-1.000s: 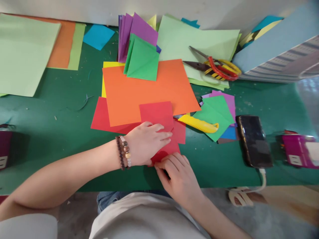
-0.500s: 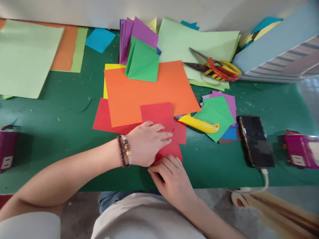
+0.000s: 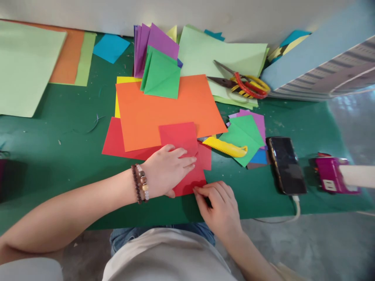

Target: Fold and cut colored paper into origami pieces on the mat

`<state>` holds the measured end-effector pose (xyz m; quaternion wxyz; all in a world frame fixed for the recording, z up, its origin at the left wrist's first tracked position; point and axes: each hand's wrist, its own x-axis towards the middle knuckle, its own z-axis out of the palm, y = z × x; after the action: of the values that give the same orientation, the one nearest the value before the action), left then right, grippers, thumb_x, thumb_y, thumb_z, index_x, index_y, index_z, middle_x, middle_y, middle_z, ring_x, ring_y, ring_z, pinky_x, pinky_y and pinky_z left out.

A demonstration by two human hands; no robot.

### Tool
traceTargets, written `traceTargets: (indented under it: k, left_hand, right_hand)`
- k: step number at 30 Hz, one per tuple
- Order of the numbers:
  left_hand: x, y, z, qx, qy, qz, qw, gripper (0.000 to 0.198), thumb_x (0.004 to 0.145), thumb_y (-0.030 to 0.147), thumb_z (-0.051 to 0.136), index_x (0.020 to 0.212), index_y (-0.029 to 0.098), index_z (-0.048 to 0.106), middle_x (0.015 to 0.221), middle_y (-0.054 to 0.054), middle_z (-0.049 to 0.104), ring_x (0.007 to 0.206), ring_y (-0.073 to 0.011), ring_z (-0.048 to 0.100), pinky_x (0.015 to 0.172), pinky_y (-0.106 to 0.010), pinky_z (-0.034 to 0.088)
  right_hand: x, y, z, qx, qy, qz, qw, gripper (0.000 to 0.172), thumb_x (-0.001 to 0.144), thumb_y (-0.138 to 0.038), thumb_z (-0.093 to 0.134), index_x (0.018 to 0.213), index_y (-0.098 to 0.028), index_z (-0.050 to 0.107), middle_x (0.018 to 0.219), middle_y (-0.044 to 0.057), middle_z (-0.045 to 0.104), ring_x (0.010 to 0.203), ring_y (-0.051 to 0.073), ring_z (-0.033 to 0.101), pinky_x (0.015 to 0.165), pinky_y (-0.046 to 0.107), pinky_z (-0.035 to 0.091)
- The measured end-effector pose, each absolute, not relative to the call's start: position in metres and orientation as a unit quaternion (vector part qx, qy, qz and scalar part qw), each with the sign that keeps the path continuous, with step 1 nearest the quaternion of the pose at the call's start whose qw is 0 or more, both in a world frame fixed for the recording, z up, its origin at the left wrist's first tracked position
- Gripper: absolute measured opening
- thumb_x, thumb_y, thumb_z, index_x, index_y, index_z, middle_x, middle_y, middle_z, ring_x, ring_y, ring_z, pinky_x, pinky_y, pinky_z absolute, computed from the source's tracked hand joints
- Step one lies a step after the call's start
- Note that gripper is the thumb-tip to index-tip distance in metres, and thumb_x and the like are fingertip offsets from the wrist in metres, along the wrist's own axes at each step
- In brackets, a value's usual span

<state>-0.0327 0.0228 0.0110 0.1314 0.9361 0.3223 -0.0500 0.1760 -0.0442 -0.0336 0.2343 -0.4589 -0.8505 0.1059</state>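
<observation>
Near the front edge of the green surface [image 3: 49, 168], a little right of its middle, a red paper square [image 3: 187, 185], apparently folded, is pinned flat. Its longer run is directed front to back, tilted slightly rightward, and its upper part is laid over an orange paper sheet [image 3: 164, 113]. A larger red sheet [image 3: 120, 140] is tucked beneath that orange sheet at the left.

The left hand [image 3: 166, 171] is nearer to the square's middle: it is spread palm-down across the paper, with the fingers extended toward the right, so no grip is closed. Beaded bracelets [image 3: 138, 183] are worn on that wrist.

The right hand [image 3: 218, 207] is placed at the square's lower right corner, and its curled fingertips [image 3: 199, 190] are set against the paper's front edge. Whether that grip is closed on the paper cannot be told, since the thumb is hidden.

To the right of the square, a yellow utility knife [image 3: 225, 147] is laid on green folded paper [image 3: 241, 136], and a black smartphone [image 3: 285, 166] is placed farther right. Red-handled scissors [image 3: 238, 86] are left toward the back.
</observation>
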Motion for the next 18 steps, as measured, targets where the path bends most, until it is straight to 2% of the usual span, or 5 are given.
traceTargets:
  k: [6, 9, 18]
  left_hand:
    - [-0.032, 0.024, 0.01, 0.937, 0.32, -0.054, 0.127, 0.081, 0.066, 0.053, 0.079, 0.134, 0.018, 0.05, 0.146, -0.003, 0.045, 0.128, -0.0272, 0.04, 0.102, -0.04, 0.035]
    - [-0.034, 0.025, 0.01, 0.938, 0.314, -0.058, 0.133, 0.076, 0.068, 0.053, 0.076, 0.133, 0.02, 0.051, 0.147, -0.002, 0.043, 0.129, -0.0271, 0.039, 0.101, -0.039, 0.035]
    - [-0.037, 0.024, 0.011, 0.94, 0.307, -0.044, 0.141, 0.06, 0.079, 0.033, 0.061, 0.135, 0.017, 0.049, 0.148, 0.0, 0.042, 0.128, -0.0258, 0.039, 0.1, -0.043, 0.037]
  right_hand:
    - [0.159, -0.052, -0.033, -0.443, -0.856, 0.129, 0.235, 0.018, 0.087, -0.009, 0.055, 0.074, -0.02, 0.05, 0.068, 0.002, 0.056, 0.069, 0.017, 0.047, 0.063, 0.032, 0.033]
    - [0.153, -0.055, -0.033, -0.436, -0.859, 0.134, 0.232, 0.018, 0.087, -0.009, 0.055, 0.074, -0.02, 0.049, 0.068, 0.001, 0.056, 0.069, 0.017, 0.046, 0.063, 0.031, 0.032]
    - [0.131, -0.061, -0.033, -0.423, -0.869, 0.137, 0.218, 0.016, 0.088, -0.012, 0.054, 0.074, -0.02, 0.052, 0.066, 0.002, 0.055, 0.068, 0.018, 0.045, 0.063, 0.032, 0.031]
